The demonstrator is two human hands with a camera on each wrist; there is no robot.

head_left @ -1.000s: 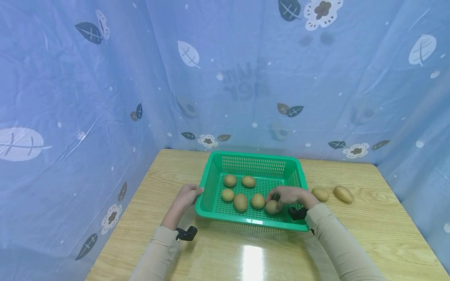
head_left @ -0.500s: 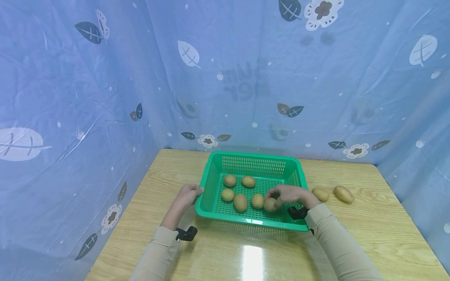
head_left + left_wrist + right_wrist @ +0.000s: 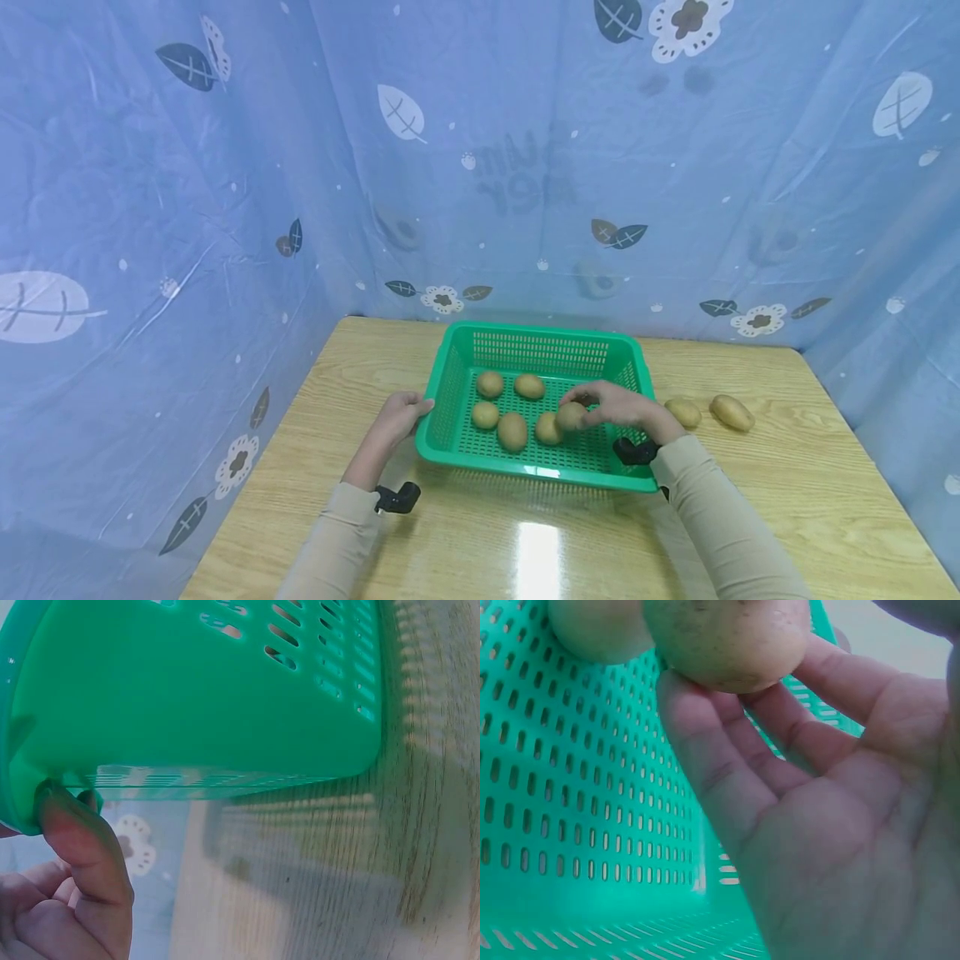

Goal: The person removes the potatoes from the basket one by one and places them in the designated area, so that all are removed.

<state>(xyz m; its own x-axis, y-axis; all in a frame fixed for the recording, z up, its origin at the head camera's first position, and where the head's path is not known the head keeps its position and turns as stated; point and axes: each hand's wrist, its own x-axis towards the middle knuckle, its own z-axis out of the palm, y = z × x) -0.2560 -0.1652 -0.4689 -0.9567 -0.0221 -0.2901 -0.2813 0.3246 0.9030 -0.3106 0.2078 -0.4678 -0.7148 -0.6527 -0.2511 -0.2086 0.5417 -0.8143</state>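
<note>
Left hand [image 3: 400, 417]: pinching the left rim of the green basket [image 3: 487, 465]
Inside: five potatoes [image 3: 513, 432], mostly left
Right hand [image 3: 618, 407]: fingers gripping another potato [image 3: 572, 416], basket's right half
Loose spuds [image 3: 732, 412]: two, on the table [image 3: 795, 483], right of basket

The basket [image 3: 480, 463] is made of smooth, glossy plastic. Light is mirrored by the shiny, wood-grained table [image 3: 450, 542]. The potatoes [image 3: 513, 432] are covered in matt skin; dull cloth is seen in the sleeves [image 3: 735, 517], faintly shiny sheeting in the curtain [image 3: 480, 200].
</note>
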